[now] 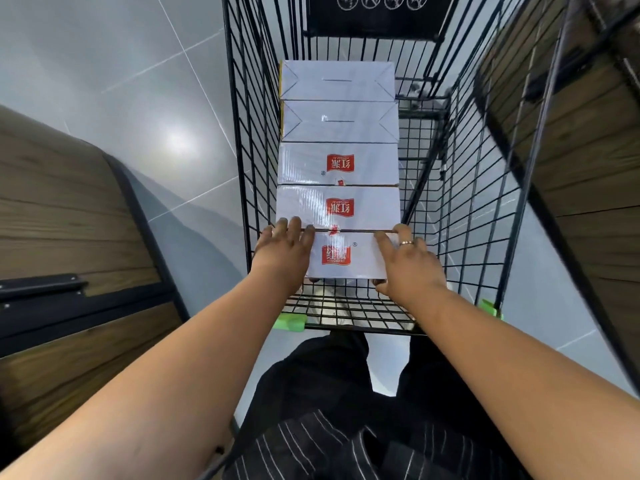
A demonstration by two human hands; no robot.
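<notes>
The front box point(346, 258) is gripped at its ends by the left hand point(282, 258) and right hand point(410, 268), fingers curled round it. It should be kept flat and pushed snug against the next box point(337, 207).

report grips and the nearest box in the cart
Left grip and right grip hold nearest box by its ends. Four more boxes in row beyond. Cart wall close left.

The nearest white box point(363, 263) bears a red "HONGPAI" logo with ®.
</notes>
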